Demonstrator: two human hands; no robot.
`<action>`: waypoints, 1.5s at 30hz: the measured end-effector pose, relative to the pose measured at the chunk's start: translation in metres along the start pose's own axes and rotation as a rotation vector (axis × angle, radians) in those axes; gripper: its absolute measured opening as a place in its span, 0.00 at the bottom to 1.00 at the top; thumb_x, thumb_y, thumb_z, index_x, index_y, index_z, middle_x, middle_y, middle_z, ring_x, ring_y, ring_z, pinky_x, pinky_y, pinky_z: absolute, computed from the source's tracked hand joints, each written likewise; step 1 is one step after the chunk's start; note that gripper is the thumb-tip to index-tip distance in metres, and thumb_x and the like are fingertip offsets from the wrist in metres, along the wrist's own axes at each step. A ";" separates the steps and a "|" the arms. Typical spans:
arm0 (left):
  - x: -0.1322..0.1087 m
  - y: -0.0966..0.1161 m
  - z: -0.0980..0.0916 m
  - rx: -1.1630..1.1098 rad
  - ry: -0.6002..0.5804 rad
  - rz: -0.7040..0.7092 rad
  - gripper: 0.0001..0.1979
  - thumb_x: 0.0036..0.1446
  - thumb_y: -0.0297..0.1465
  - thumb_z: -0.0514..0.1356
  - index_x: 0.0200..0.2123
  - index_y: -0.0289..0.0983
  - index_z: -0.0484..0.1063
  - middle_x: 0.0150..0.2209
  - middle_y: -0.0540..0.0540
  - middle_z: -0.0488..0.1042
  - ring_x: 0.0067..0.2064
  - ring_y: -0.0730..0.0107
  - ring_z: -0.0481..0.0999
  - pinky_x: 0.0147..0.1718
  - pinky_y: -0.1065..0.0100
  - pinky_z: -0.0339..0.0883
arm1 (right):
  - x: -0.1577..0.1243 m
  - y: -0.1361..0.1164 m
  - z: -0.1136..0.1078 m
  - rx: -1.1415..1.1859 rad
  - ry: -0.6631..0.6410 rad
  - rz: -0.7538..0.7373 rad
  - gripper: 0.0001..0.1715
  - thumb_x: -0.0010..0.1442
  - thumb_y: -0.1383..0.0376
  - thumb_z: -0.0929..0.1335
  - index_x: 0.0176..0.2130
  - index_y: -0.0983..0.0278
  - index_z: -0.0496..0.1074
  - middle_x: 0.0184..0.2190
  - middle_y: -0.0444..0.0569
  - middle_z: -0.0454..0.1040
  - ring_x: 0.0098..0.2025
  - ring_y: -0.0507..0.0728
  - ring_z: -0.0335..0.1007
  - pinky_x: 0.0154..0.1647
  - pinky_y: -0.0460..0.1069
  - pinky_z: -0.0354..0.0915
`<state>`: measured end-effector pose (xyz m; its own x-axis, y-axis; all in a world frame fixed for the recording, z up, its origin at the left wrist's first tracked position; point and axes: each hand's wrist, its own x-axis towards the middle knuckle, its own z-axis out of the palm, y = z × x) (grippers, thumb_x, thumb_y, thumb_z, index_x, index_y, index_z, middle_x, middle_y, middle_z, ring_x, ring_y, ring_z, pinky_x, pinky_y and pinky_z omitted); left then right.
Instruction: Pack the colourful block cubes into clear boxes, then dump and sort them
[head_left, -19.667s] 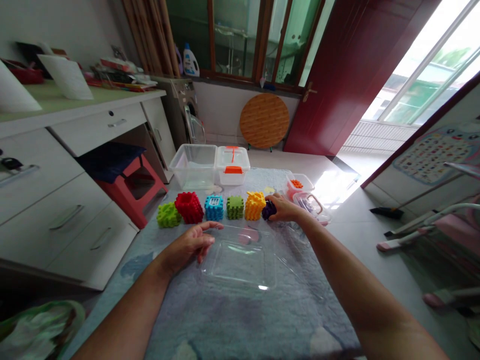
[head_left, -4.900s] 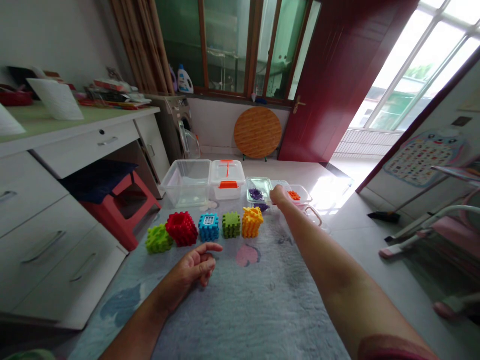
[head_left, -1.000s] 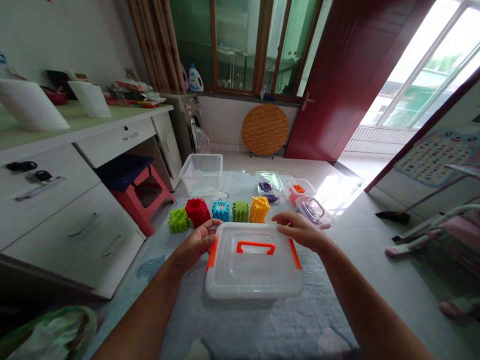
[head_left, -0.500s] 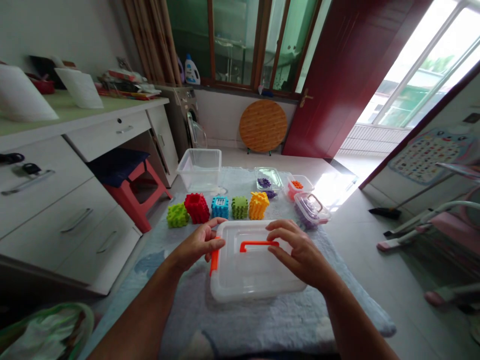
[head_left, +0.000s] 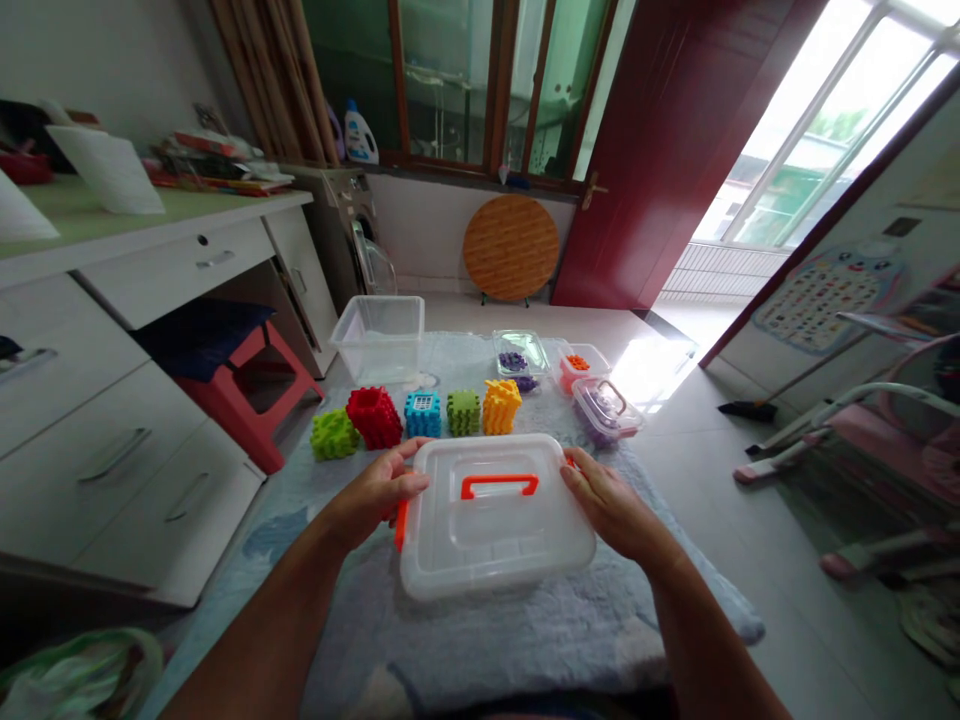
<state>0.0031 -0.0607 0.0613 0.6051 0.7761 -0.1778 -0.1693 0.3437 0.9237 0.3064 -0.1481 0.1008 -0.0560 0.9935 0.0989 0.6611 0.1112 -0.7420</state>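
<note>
A lidded storage box (head_left: 499, 540) of cloudy plastic, with an orange carry handle (head_left: 499, 482), lies on the cloth in front of me. My left hand (head_left: 382, 487) grips its left side, thumb on the lid's edge, beside an orange latch (head_left: 400, 526). At the right side, my right hand (head_left: 602, 495) clasps the lid's edge over the other latch, which is mostly hidden. Beyond the box stand a lime block cube (head_left: 334, 434), a red one (head_left: 374, 418), a blue one (head_left: 423, 413), an olive-green one (head_left: 463, 412) and a yellow one (head_left: 501, 406).
An uncovered clear bin (head_left: 379, 340) stands at the back left of the cloth (head_left: 480, 655). Small tubs hold purple pieces (head_left: 513, 360) and orange pieces (head_left: 577, 362); a closed tub (head_left: 608, 410) sits nearer. A pink stool (head_left: 251, 385) is on the left.
My right hand has moved from the carry handle to the box's right edge. The left hand stays at the left side. The whole view has shifted slightly.
</note>
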 end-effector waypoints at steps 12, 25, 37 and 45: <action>0.004 -0.004 -0.027 -0.115 -0.272 -0.057 0.32 0.47 0.33 0.69 0.57 0.38 0.68 0.42 0.40 0.79 0.43 0.52 0.80 0.41 0.60 0.72 | -0.011 0.034 0.021 0.486 0.066 0.292 0.28 0.63 0.45 0.60 0.50 0.61 0.72 0.36 0.51 0.76 0.34 0.58 0.72 0.32 0.51 0.69; 0.008 -0.010 -0.040 -0.107 -0.377 -0.045 0.38 0.45 0.29 0.68 0.61 0.38 0.64 0.46 0.40 0.80 0.45 0.53 0.80 0.43 0.61 0.74 | 0.009 -0.062 0.014 -0.203 -0.016 -0.377 0.09 0.66 0.66 0.65 0.42 0.61 0.75 0.39 0.49 0.74 0.45 0.57 0.67 0.49 0.54 0.65; 0.004 0.001 -0.038 0.003 -0.161 -0.051 0.24 0.46 0.30 0.68 0.49 0.38 0.74 0.43 0.43 0.78 0.42 0.63 0.78 0.41 0.67 0.70 | -0.026 -0.024 -0.068 -0.092 0.432 -0.227 0.08 0.61 0.61 0.68 0.40 0.58 0.76 0.39 0.48 0.77 0.40 0.56 0.73 0.41 0.49 0.69; 0.011 0.001 -0.042 0.044 0.259 0.191 0.10 0.48 0.33 0.67 0.34 0.36 0.75 0.25 0.52 0.70 0.26 0.77 0.67 0.28 0.75 0.62 | -0.086 0.065 -0.119 -0.392 0.378 0.191 0.17 0.55 0.51 0.68 0.38 0.58 0.78 0.37 0.48 0.80 0.37 0.60 0.76 0.37 0.51 0.71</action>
<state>-0.0230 -0.0298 0.0466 0.3461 0.9352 -0.0747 -0.2236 0.1596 0.9615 0.4434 -0.2291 0.1231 0.3148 0.9097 0.2707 0.8651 -0.1577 -0.4762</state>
